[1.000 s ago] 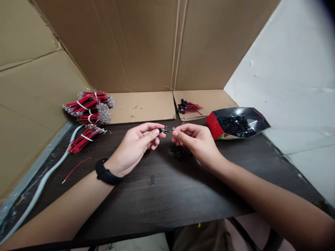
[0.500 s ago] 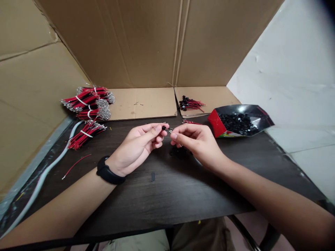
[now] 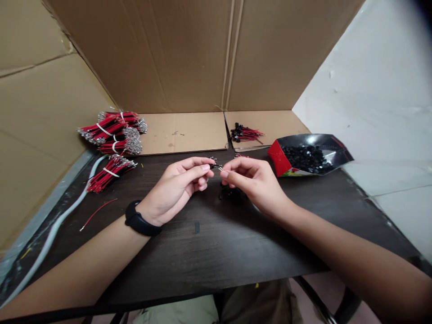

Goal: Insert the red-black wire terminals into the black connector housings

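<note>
Near the middle of the dark table [image 3: 182, 256], my left hand [image 3: 187, 182] pinches a small black connector [image 3: 212, 166] between thumb and forefinger. My right hand [image 3: 249, 180] faces it, its thumb and forefinger closed on thin wire ends with metal tips [image 3: 220, 168]. The tips are beside the connector; whether they touch it is too small to tell. Small black parts [image 3: 229, 192] lie under my right hand, partly hidden by it. Several red wires [image 3: 241, 155] show just behind that hand.
Tied bundles of red and black wires [image 3: 110, 173] lie at the left, near a loose red wire [image 3: 97, 213] and a white cable [image 3: 64, 216]. A box of black connectors [image 3: 278, 157] stands right. Wires with connectors [image 3: 248, 134] rest on cardboard [image 3: 189, 135].
My left hand has shifted very slightly left, and a little more of the black connector and the metal tips shows between the hands. Both hands keep their pinch.
</note>
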Demonstrator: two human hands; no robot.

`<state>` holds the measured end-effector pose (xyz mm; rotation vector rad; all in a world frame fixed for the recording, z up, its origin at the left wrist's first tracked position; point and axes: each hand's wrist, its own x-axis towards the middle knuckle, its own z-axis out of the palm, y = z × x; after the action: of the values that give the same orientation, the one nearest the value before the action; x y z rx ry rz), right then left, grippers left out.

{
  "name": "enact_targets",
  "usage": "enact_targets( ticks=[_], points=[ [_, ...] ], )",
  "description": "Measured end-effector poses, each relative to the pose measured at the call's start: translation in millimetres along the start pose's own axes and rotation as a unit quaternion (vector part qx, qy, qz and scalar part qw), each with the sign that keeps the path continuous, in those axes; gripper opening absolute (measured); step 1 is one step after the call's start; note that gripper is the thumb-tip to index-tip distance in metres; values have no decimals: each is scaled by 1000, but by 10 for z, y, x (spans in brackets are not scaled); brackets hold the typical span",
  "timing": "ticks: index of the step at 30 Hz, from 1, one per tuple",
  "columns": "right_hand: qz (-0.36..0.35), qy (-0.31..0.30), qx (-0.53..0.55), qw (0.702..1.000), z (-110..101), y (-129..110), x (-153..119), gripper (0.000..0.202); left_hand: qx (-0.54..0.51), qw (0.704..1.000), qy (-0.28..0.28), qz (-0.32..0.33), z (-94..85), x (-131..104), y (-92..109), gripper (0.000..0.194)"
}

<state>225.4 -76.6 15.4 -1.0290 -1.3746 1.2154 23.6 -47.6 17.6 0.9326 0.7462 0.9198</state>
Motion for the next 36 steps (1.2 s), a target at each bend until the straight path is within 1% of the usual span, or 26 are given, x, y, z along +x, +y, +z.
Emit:
enact_targets(
  ticks=[5, 10, 12, 15, 18, 21, 25, 31, 36],
  points=[
    [1, 8, -12, 1000, 1, -3, 5, 9, 0, 1000, 5, 15, 6, 4, -8, 11],
    [-7, 10, -17, 1000, -3, 5, 5, 10, 42, 999, 15, 26, 28, -2, -6, 22],
    [-14, 12, -27, 999, -10, 14, 6, 10, 54, 998, 17, 30, 41, -4, -3, 22],
    [-32, 18, -65, 997, -20, 18, 6, 12, 61, 997, 19, 41, 59, -6, -1, 19],
    [-52, 23, -110, 992, -25, 3, -1, 13, 69, 996, 21, 46, 66, -9, -5, 20],
    [-65, 23, -134, 989, -22, -24, -12, 12, 79, 995, 22, 49, 63, -13, -12, 20],
    [-72, 20, -147, 986, -15, -48, -19, 11, 95, 994, 24, 56, 59, -19, -14, 18],
    [-66, 25, -152, 986, -15, -46, -23, 14, 151, 985, 29, 84, 55, -26, -6, 19],
    [-67, 24, -155, 985, -24, -39, -20, 13, 160, 983, 29, 80, 53, -19, -10, 21]
  ],
)
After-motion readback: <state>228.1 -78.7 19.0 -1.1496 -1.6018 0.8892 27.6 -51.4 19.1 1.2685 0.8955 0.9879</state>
